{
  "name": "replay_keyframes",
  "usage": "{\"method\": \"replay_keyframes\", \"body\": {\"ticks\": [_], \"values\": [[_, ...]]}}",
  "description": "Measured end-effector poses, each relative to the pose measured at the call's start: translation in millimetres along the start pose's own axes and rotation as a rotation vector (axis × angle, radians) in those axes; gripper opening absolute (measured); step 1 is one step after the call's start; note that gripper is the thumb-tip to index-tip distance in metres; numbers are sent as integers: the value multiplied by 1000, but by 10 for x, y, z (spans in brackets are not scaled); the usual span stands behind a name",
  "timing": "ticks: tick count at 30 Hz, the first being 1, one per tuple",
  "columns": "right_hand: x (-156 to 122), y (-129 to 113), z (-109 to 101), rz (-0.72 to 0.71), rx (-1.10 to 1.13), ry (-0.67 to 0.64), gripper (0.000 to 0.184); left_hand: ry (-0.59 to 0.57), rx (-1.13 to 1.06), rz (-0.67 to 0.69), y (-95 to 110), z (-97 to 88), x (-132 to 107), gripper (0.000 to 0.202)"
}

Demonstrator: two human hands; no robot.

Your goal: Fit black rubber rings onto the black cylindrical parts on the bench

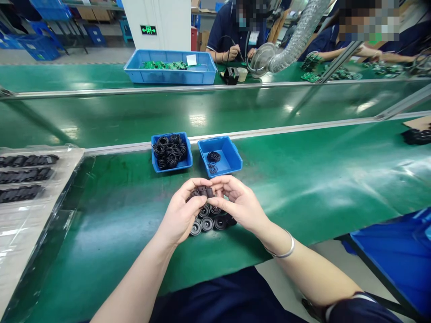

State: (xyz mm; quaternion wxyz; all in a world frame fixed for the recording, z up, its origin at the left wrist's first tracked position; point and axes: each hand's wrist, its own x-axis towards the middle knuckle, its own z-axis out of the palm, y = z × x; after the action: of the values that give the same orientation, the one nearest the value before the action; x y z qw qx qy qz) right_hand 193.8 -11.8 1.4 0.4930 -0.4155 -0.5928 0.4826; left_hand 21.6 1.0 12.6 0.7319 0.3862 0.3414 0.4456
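Note:
My left hand and my right hand meet over the green table, fingers curled around a small black cylindrical part held between them. Just under the hands, several black round caps stand in a cluster on the table. Beyond them sit two small blue bins: the left bin is full of black rubber rings, the right bin holds only a few rings.
A clear plastic tray with rows of black parts lies at the left. A conveyor belt runs behind the bins. Across it stand a large blue crate of green boards, a flexible duct, and other people working. A blue container is at the lower right.

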Motion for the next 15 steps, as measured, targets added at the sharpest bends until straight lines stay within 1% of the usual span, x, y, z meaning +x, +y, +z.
{"method": "replay_keyframes", "body": {"ticks": [3, 6, 8, 10, 12, 15], "values": [[-6, -3, -11, 36, 94, 5, 30, 24, 77, 54, -17, -15, 0, 24], [-10, -27, -23, -4, 80, 17, 26, 44, 123, 70, -17, -21, 20, 24], [-16, -61, -61, -41, 67, 15, 21, 72, 86, 56, 6, -20, 38, 24], [-36, -107, -133, -89, -20, 1, 16, 116, 7, 49, 43, -20, 56, 23], [-82, -155, -221, -145, -206, -44, 14, 164, -57, 57, 80, -26, 70, 21], [-195, -196, -319, -182, -451, -205, 20, 200, -90, 56, 115, -41, 81, 21]]}}
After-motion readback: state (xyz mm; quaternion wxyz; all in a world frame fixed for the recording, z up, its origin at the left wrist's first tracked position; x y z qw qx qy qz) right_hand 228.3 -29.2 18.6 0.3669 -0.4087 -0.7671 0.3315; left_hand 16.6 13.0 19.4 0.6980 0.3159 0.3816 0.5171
